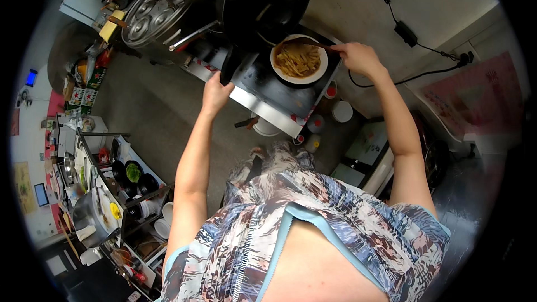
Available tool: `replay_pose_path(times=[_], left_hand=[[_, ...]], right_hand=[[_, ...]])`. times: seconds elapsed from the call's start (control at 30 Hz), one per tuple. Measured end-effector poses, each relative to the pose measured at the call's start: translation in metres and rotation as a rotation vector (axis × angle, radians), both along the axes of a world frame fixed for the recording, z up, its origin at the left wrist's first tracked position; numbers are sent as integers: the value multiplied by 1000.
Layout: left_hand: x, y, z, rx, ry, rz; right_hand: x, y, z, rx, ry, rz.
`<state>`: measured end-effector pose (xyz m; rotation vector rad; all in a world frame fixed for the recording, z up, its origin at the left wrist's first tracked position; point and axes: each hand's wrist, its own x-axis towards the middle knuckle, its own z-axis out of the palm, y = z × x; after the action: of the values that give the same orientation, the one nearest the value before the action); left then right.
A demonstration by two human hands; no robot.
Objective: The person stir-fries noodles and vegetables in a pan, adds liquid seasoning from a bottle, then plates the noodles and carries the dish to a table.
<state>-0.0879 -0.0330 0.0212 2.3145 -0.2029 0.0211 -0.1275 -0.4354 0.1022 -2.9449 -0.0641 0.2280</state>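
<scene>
My left hand (pixel 217 92) grips the dark handle of a large black wok (pixel 268 4), which is held over the back of a metal stove top. In my right hand (pixel 358 56) is a brown spatula (pixel 310 42), its handle held between the fingers. The spatula's head reaches over the rim of a white plate (pixel 289 79), close to the wok's edge. Cooked strips of food in brown sauce (pixel 298 61) fill the plate. The plate rests on the dark surface of the stove counter (pixel 260 82).
A round metal pot with several lidded inserts (pixel 155 21) stands at the upper left. Jars and tubs (pixel 342 111) are on the floor right of the counter. A shelf rack (pixel 121 201) with bowls stands at the lower left. A black cable (pixel 405 79) runs along the wall.
</scene>
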Motion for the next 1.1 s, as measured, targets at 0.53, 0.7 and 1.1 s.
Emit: replay_pose_path(times=[0.53, 0.7, 1.1], left_hand=[[-10, -4, 17, -261, 344, -47], [-12, -7, 27, -265, 333, -34], [-16, -7, 30, -339, 311, -19]], right_hand=[[42, 66, -20, 83, -333, 202], [65, 53, -3, 394, -458, 17], [40, 57, 15, 1, -234, 122]])
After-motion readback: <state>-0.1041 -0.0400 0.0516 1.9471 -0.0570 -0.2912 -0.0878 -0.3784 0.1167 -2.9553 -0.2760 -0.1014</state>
